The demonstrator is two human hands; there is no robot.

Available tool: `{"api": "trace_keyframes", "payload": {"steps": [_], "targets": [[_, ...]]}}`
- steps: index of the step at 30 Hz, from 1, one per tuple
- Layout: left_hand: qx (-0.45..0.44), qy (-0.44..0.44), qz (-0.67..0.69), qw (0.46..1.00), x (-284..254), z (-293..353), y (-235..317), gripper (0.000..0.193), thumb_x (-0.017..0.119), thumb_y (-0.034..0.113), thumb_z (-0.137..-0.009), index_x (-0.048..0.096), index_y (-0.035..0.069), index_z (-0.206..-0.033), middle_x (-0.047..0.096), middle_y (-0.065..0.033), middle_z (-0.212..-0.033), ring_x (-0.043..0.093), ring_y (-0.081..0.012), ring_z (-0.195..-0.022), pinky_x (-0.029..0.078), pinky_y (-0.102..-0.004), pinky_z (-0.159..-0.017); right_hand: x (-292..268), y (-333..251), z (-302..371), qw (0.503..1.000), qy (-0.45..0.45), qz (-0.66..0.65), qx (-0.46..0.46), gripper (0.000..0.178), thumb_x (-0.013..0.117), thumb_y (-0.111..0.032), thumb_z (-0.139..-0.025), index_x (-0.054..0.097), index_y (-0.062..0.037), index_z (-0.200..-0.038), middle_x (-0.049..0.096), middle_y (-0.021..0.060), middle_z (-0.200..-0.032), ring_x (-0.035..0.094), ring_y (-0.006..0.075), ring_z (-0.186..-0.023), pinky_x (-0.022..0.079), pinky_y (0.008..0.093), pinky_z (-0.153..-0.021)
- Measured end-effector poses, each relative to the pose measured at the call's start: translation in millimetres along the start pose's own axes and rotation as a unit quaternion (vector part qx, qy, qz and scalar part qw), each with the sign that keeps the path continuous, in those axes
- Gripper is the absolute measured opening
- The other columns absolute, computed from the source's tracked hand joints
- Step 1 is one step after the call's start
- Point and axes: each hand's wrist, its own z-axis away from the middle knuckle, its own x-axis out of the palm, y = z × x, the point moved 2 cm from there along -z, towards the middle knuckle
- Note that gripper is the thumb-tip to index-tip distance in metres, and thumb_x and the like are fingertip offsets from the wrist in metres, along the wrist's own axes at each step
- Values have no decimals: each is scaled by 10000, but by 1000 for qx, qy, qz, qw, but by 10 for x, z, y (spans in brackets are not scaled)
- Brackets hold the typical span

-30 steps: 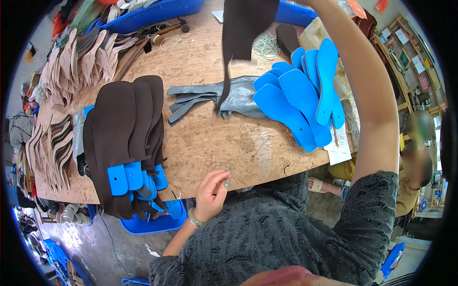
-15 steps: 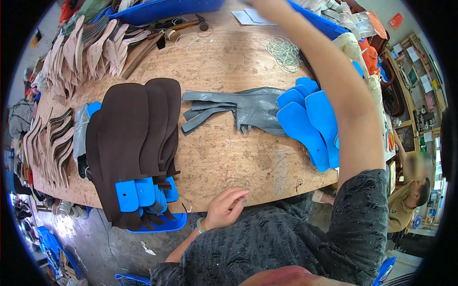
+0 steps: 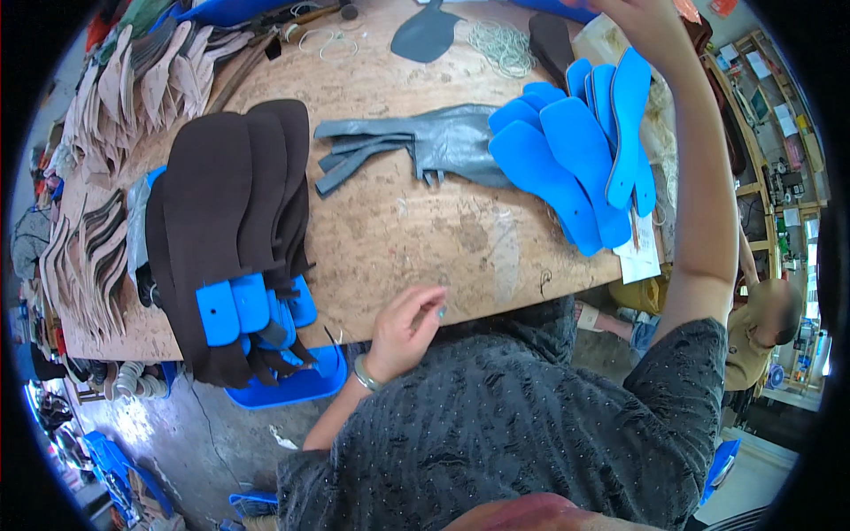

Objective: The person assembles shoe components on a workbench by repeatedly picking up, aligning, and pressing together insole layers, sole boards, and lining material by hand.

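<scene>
My left hand (image 3: 405, 329) rests at the table's near edge against my dark shirt, empty, its fingers loosely bent and apart. Past the far right side reaches my right hand (image 3: 639, 19), cut by the upper edge, so its fingers and anything in them are unclear. Below that arm lie fanned blue insole-shaped pieces (image 3: 577, 142). A dark grey sole-shaped piece (image 3: 425, 34) lies flat at the far middle, with a dark brown piece (image 3: 551, 46) to its right. Grey strips of sheet material (image 3: 456, 142) lie mid-table.
At left, overlapping dark brown insole shapes (image 3: 208, 186) overhang the near edge above a blue bin (image 3: 305, 385). Beige shaped pieces (image 3: 133, 106) stand in bunches beyond. A hammer handle (image 3: 243, 75) and tangled cord (image 3: 500, 49) lie far off. Another person (image 3: 753, 341) is at right.
My right arm has swung from the far middle to the right. The grey sole-shaped piece now lies on the table where bare wood was. The view has shifted; my left hand stays near the edge.
</scene>
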Motion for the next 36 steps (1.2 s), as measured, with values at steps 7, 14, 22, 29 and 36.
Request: {"api": "trace_keyframes", "payload": {"steps": [7, 14, 22, 29, 36], "targets": [[83, 22, -104, 991, 4, -444, 364, 253, 553, -5, -916, 635, -3, -1155, 643, -166, -1103, 646, -299, -1007, 515, -351, -885, 802, 264, 1612, 992, 6, 73, -102, 300, 714, -122, -873, 687, -66, -1166, 711, 127, -1074, 687, 266, -986, 549, 352, -851], [178, 101, -341, 918, 98, -2090, 250, 300, 536, 33, -907, 616, -3, -1194, 620, -185, -1218, 586, -344, -1151, 449, -397, -1019, 1568, 596, 2355, 993, 3, -115, -13, 460, 718, -126, -854, 583, -45, -1287, 618, 180, -1274, 592, 345, -1185, 488, 412, -990], [-66, -130, -448, 882, 115, -3062, -129, 770, 815, 473, -740, 585, 7, -1309, 610, -232, -1277, 605, -354, -1151, 463, -389, -999, 1768, 909, 2285, 991, 58, -122, -8, 564, 709, -115, -855, 496, -35, -1371, 490, 200, -1425, 479, 366, -1314, 418, 423, -1069], [-170, -266, -437, 842, 182, -3106, -60, 780, 828, 535, -708, 635, 9, -1251, 682, -179, -1184, 636, -276, -1083, 463, -366, -951, 1517, 932, 2172, 964, 151, -213, 41, 413, 641, -34, -879, 563, -12, -1284, 535, 191, -1376, 537, 358, -1251, 446, 389, -1033], [-143, -256, -323, 900, -46, -2436, 489, 630, 804, 323, -732, 634, -21, -1230, 702, -131, -1130, 647, -213, -974, 497, -328, -902, 1609, 1098, 2123, 948, 160, -274, 41, 367, 582, -20, -915, 574, -15, -1282, 591, 162, -1310, 572, 289, -1227, 452, 345, -1014]]}}
